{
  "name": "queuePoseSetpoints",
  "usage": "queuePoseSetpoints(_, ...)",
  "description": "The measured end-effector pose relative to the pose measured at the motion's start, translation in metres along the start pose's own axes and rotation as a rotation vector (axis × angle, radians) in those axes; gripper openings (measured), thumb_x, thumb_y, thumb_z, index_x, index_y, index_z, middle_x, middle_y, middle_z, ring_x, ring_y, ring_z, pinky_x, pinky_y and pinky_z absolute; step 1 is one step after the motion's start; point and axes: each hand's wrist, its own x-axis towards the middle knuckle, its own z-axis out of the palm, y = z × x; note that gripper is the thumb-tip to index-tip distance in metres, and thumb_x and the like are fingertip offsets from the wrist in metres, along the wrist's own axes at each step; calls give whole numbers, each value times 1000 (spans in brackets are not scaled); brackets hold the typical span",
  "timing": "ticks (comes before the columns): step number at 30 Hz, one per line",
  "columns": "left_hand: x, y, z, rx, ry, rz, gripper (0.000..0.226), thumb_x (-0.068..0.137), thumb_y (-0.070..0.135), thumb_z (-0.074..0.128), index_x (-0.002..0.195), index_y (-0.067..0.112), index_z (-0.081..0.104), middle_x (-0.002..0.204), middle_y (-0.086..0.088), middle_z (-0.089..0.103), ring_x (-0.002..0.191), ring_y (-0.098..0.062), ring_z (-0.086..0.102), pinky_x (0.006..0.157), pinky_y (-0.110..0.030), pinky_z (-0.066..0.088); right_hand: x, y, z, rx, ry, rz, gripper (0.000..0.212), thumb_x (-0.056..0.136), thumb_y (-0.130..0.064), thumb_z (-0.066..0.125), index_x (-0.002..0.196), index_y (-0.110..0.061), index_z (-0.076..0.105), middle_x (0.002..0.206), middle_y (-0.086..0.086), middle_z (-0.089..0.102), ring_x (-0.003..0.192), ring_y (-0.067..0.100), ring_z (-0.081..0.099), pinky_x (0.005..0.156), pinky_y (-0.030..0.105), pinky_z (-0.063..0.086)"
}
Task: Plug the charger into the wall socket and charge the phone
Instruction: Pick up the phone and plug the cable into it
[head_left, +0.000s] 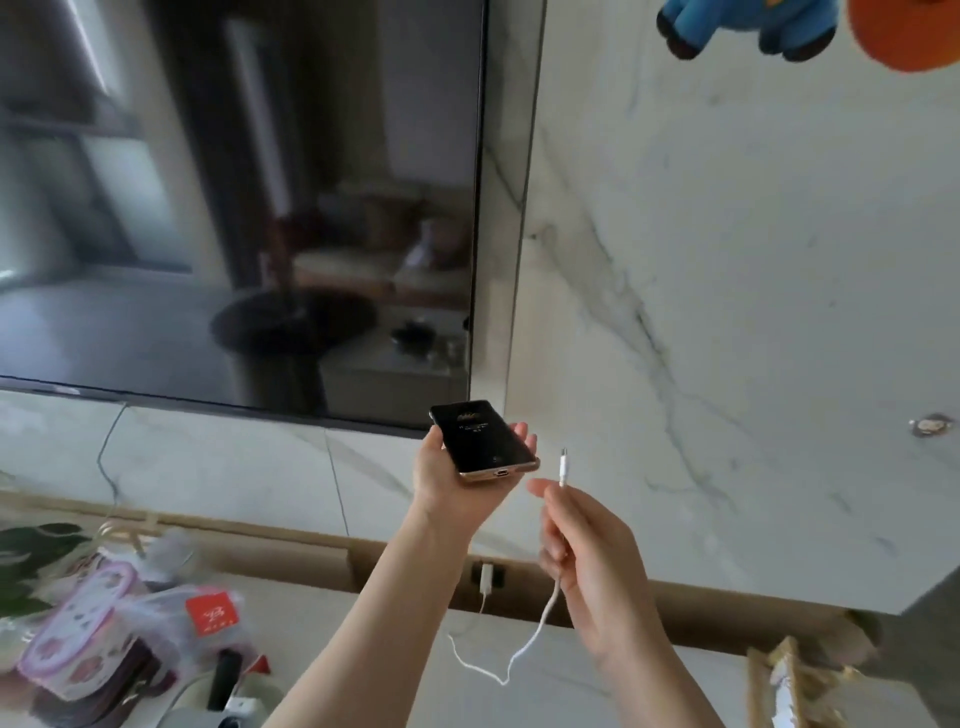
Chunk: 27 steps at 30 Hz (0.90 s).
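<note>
My left hand (447, 480) holds a black phone (482, 435) with a gold rim, screen up, its charging port facing my right hand. Between the fingers of my right hand (587, 540) is the white charging cable (530, 639), whose plug tip (563, 462) points upward, a short gap to the right of the phone's port. The cable hangs down, loops over the counter and runs back to a white charger (486, 578) that sits in a dark wall socket (501, 574) low on the wall behind the counter.
A large dark television (234, 208) fills the wall on the left. The wall to the right is marble (727, 260). Plastic bags and packets (130, 618) clutter the counter at lower left. A wooden frame (779, 680) stands at lower right. Soft toys (753, 26) hang at the top.
</note>
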Motion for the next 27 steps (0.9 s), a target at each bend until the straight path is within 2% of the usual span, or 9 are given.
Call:
queuePoseSetpoints(3, 7, -3, 11, -50, 68, -11, 61, 97, 47, 33, 134, 0, 44, 116, -30, 56, 104, -40, 56, 79, -53, 50, -2, -3, 2, -169, 3, -80, 31, 91, -33, 51, 82, -15, 75, 52, -3, 34, 43, 7, 29, 43, 22, 25)
queuePoseSetpoints(5, 9, -5, 17, -51, 75, -3, 60, 97, 47, 33, 132, -1, 45, 113, -31, 56, 101, -41, 57, 77, -53, 49, -1, -6, 4, -258, -10, -132, 30, 92, -30, 51, 77, -17, 74, 49, -5, 35, 41, 7, 30, 41, 21, 28)
queuePoseSetpoints(12, 11, -9, 32, -41, 57, -8, 59, 96, 48, 37, 131, 1, 47, 128, -30, 53, 103, -41, 57, 79, -51, 50, 12, -12, 4, -464, 40, -219, 26, 90, -26, 56, 73, -10, 67, 43, -7, 51, 37, 7, 42, 45, 28, 43)
queuePoseSetpoints(18, 11, -9, 36, -14, 30, 44, 57, 94, 49, 42, 130, 4, 49, 131, -26, 53, 110, -39, 57, 84, -51, 50, 21, -11, 2, -451, 35, -195, 27, 90, -25, 57, 68, -13, 67, 44, -7, 53, 38, 7, 46, 43, 20, 46)
queuePoseSetpoints(23, 9, -7, 40, 62, -60, 120, 52, 95, 48, 41, 124, 7, 54, 115, -21, 58, 98, -34, 61, 82, -47, 51, 25, -11, 4, -394, 8, -179, 27, 90, -23, 57, 68, -12, 68, 44, -4, 53, 39, 8, 46, 44, 20, 47)
queuePoseSetpoints(27, 12, -2, 40, 129, -108, 143, 54, 95, 51, 38, 125, 9, 54, 115, -19, 58, 98, -32, 62, 82, -46, 51, 27, -13, 7, -356, -22, -163, 27, 90, -23, 57, 68, -12, 68, 45, -5, 51, 40, 6, 44, 44, 18, 46)
